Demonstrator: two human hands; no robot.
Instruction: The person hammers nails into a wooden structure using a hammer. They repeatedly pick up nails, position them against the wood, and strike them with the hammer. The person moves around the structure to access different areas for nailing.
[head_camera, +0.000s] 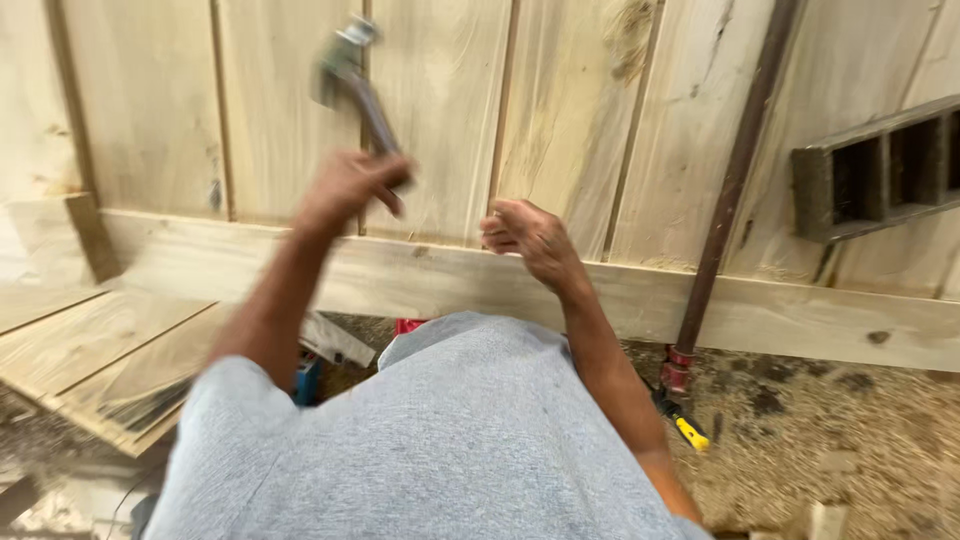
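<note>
Grey shirt fabric (450, 440) fills the near foreground, and beyond it the left hand (345, 190) is wrapped tight around the handle of a hammer (355, 80), whose long axis runs up and slightly left with its blurred metal head raised over the pale wooden panel (560, 110). Just right of it, the right hand (530, 235) rests on the horizontal cross board (800, 310), fingers curled together as if pinching something too small to make out. A rusty bar clamp (730, 190) stands well off to the right.

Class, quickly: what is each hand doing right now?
Left hand: closed on the blurred metal-headed hammer.
Right hand: fingers curled against the pale wooden crossboard; contents cannot be told.
</note>
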